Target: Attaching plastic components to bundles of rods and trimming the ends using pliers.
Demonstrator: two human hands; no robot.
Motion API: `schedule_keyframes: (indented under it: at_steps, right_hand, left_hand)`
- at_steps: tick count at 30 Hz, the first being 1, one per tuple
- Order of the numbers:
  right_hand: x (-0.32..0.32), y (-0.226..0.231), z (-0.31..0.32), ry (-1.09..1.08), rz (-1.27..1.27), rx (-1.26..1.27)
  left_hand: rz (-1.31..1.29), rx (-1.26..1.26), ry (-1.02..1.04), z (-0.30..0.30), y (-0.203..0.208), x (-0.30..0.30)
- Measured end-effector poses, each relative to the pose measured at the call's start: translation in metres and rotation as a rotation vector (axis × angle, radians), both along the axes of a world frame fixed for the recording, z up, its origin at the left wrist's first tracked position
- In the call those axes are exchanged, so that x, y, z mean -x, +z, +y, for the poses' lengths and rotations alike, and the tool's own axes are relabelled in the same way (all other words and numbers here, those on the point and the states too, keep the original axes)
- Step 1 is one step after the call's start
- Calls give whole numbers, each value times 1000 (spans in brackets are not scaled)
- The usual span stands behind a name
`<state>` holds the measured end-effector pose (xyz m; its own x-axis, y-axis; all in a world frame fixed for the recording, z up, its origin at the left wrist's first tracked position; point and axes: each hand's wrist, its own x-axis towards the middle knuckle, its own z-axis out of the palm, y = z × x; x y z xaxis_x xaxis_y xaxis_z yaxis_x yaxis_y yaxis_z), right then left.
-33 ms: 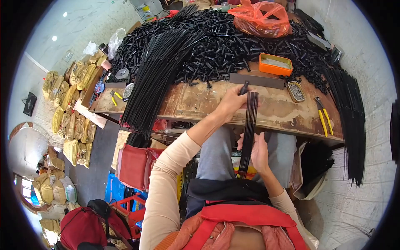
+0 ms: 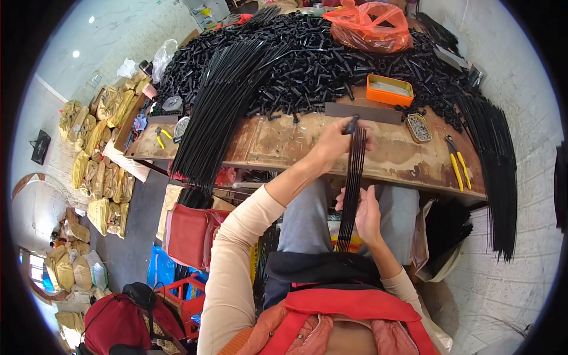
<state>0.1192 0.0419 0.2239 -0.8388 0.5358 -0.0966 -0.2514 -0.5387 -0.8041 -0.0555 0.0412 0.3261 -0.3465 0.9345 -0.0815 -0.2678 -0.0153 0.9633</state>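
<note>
A flat bundle of thin black rods (image 2: 353,183) stands out from my lap toward the bench edge, fanned side by side. My left hand (image 2: 335,142) is closed at its upper end, with fingers showing behind the rods. In that same hand is a short black plastic tubular piece (image 2: 352,125), right at the rod tops. Lower down, my right hand (image 2: 368,216) is curled around the bundle from behind, its palm on the right and fingertips showing on the left. Whether the piece touches the rod ends cannot be made out.
A wooden bench (image 2: 278,142) carries a heap of black tubular pieces (image 2: 307,77) and long black rods (image 2: 213,112) hanging over its edge. An orange box (image 2: 389,102), a tin of small metal parts (image 2: 419,128), a grey bar (image 2: 364,113) and yellow-handled pliers (image 2: 457,167) lie nearby.
My left hand has shifted slightly right, bringing the black tubular piece over to the rod tops, and its fingers now show more behind the bundle. My right hand has hardly moved.
</note>
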Motion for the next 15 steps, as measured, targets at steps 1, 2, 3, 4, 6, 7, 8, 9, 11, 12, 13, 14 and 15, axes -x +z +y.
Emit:
schedule_keyframes:
  at_steps: [1, 2, 3, 4, 6, 7, 8, 9, 11, 12, 13, 14, 15]
  right_hand:
    - [-9, -15, 3, -7, -10, -4]
    - [-14, -19, 3, 10, 20, -191]
    - [-17, -23, 1, 26, 48, -376]
    - [-19, -38, -2, 17, 38, -366]
    - [-22, -93, -17, -87, -109, 45]
    - [-29, -119, -27, -136, -192, 254]
    - [-38, -133, -35, -187, -274, 460]
    - [-53, -87, -42, -182, -303, 472]
    - [-39, 23, -55, 60, -148, -31]
    - [-41, 23, -57, 37, -156, -67]
    - [-42, 24, -58, 48, -152, -66]
    - [-45, 27, -56, 30, -191, -108]
    - [-45, 28, -55, 8, -225, -147]
  left_hand:
    - [-10, -16, -52, -7, 17, -21]
    - [-19, -26, -102, -20, 40, -49]
    - [-12, -102, -250, -32, 54, -74]
    - [-113, -145, -386, -51, 72, -100]
    - [384, -340, -489, -86, 88, -134]
    - [353, -326, -491, -100, 95, -133]
    - [372, -339, -402, -114, 107, -122]
    - [394, -350, -302, -128, 110, -104]
    - [55, -251, 146, -125, 95, -57]
    - [102, -194, 303, -122, 69, -26]
    - [158, -135, 465, -123, 34, -2]
    - [111, -12, 466, -123, 9, -8]
    - [73, 113, 462, -126, -12, -19]
